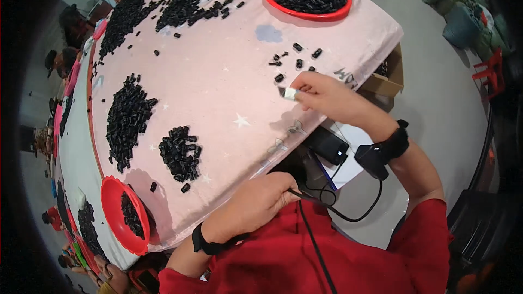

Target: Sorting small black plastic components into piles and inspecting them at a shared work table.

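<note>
My left hand point(265, 200) is closed round a thin black cable point(311, 234) in front of my red top, just off the near edge of the table. Over the cloth, my right hand point(321, 93) pinches a small whitish piece point(290, 93) with a dark end; its exact kind is too small to make out. Beyond those fingers lie several loose black cylindrical parts point(297, 47), with smaller dark bits point(277, 60) beside them. A compact pile of similar black parts point(180, 153) rests on the cloth to the left of my hands.
A pink patterned cloth point(218, 76) covers the table. Black parts fill a red basin point(268, 1) at the far edge; a red scalloped bowl point(111, 204) stands near left. A black device point(327, 147) and cardboard box point(389, 83) are beside the table. People sit along the left.
</note>
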`<state>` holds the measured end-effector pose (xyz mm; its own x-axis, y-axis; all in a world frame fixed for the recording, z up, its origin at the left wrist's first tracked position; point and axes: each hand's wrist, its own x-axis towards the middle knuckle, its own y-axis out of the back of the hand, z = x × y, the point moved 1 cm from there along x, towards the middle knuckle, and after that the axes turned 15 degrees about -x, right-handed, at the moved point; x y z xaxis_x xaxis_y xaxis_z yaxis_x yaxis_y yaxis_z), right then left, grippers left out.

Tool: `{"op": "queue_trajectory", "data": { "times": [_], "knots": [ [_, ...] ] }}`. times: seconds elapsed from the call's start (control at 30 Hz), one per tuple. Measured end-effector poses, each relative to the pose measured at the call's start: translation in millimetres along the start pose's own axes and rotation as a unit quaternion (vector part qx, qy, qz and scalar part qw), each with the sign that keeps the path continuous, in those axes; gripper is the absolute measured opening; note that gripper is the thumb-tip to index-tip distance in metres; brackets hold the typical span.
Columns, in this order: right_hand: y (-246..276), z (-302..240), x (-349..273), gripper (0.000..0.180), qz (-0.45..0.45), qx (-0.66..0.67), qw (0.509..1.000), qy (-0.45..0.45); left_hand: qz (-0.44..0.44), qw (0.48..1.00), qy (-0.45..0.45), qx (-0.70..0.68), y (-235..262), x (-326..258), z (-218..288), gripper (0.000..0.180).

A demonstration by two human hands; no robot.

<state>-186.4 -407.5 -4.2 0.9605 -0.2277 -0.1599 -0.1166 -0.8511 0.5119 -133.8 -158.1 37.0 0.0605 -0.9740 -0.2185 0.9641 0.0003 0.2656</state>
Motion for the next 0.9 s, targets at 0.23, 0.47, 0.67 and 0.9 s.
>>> {"op": "queue_trajectory", "data": {
  "times": [0.23,0.47,0.67,0.9],
  "knots": [
    [-44.3,0.8,46.0,0.016,0.11,-0.295,0.93,0.189,0.008,1.0,0.004,0.0,5.7,-18.8,-6.6,0.019],
    [-17.7,-42.0,-11.7,0.026,0.086,-0.437,0.885,0.136,0.041,0.998,-0.031,-0.028,5.8,-11.4,-8.4,0.019],
    [-47.4,7.0,-67.3,0.044,-0.174,-0.131,0.958,0.186,0.026,0.997,-0.06,-0.035,1.5,5.2,1.6,0.018],
    [-78.8,22.7,-65.6,0.018,-0.252,0.0,0.963,0.096,0.036,0.992,-0.121,-0.018,2.2,29.7,12.8,0.014]
  ]
}}
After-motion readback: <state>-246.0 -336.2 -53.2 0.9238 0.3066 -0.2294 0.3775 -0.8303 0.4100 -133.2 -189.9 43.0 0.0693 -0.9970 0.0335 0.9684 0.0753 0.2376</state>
